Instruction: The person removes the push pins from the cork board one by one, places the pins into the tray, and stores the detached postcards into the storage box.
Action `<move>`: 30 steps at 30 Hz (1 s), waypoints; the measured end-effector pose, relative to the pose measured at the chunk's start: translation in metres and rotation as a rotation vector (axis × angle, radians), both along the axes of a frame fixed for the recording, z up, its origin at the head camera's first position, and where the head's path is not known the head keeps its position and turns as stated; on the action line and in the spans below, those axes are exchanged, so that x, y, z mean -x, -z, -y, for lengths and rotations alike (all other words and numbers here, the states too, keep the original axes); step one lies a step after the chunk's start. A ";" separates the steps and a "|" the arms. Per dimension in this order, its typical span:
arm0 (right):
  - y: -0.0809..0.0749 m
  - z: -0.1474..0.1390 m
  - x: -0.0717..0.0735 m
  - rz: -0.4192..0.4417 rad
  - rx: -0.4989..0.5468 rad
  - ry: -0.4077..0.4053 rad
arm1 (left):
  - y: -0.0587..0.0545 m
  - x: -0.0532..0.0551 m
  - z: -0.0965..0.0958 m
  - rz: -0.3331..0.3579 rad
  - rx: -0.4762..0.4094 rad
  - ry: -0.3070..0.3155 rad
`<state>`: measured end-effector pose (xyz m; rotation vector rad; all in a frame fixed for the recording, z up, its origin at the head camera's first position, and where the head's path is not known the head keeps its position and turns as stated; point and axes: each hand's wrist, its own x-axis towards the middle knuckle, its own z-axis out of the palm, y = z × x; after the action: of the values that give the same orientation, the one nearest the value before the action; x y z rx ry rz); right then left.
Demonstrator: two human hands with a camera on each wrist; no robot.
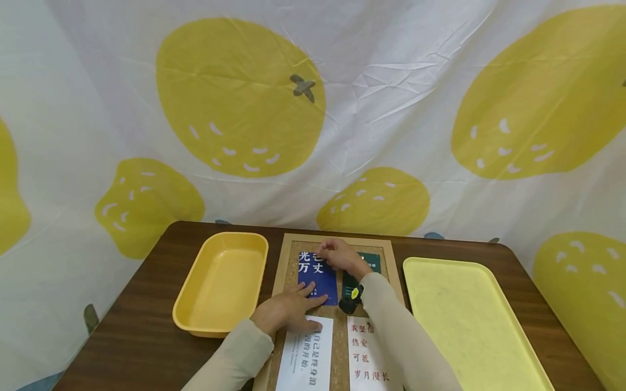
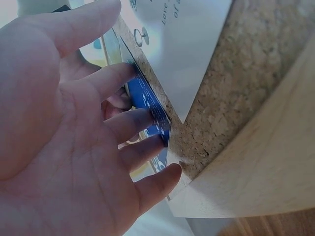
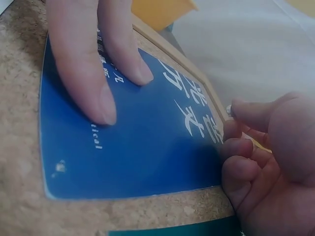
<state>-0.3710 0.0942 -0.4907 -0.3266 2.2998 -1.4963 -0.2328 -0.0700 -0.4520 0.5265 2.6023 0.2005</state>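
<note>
A blue card [image 1: 323,279] with white lettering lies on the upper left of a wood-framed cork board [image 1: 339,347]. My left hand [image 1: 290,309] rests its spread, nearly straight fingers on the lower part of this card. At the card's top edge, my right hand [image 1: 344,255] pinches a small shiny push pin [image 3: 229,109] between thumb and finger; most of the pin is hidden. Under the right wrist is a green card [image 1: 375,265], partly covered. Below are a white card with grey text [image 1: 308,355] and a white card with red lettering [image 1: 364,366].
A deep yellow-orange tray [image 1: 222,282] stands left of the board. To the right lies a shallow pale yellow tray [image 1: 469,320]. Everything is on a dark wooden table [image 1: 132,320], with a fruit-patterned cloth [image 1: 362,130] hanging behind its far edge.
</note>
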 end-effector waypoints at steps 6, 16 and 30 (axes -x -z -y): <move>0.001 -0.001 -0.001 -0.006 0.015 -0.011 | 0.001 -0.001 0.000 -0.020 0.009 0.019; -0.003 -0.001 -0.006 -0.059 0.025 -0.030 | 0.005 -0.002 0.001 -0.039 -0.008 0.036; -0.021 -0.031 -0.021 -0.147 0.005 -0.107 | 0.006 -0.006 0.004 -0.106 0.008 0.077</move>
<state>-0.3501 0.1251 -0.4700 -0.5690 2.3496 -1.4696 -0.2269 -0.0739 -0.4579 0.6501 2.6775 0.1405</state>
